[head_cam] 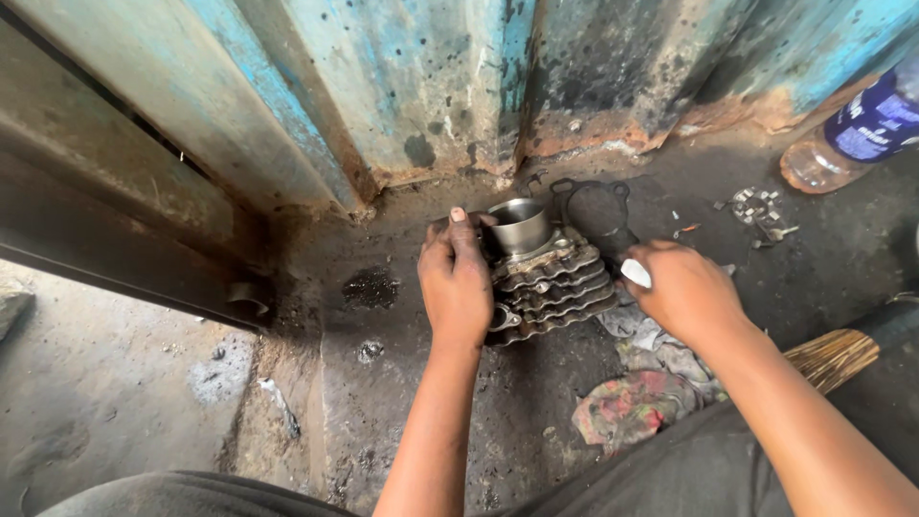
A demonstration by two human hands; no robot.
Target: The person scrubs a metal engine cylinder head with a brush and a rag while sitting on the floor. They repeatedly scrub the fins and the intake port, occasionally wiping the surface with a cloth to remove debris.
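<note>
A grey finned metal engine cylinder (555, 282) with a shiny round sleeve (518, 225) at its top stands on the dirty ground by a blue metal door. My left hand (456, 282) grips its left side, thumb up near the sleeve's rim. My right hand (682, 292) is closed around a small white object (636, 274) at the cylinder's right side; what that object is I cannot tell. A thin black gasket (595, 206) lies flat just behind the cylinder.
A plastic bottle (852, 134) with a blue label lies at the upper right. Small metal parts (758, 206) are scattered near it. A dirty coloured rag (632, 402) lies by my right forearm, a straw broom (833, 356) beyond it. The rusty blue door (412, 86) closes the back.
</note>
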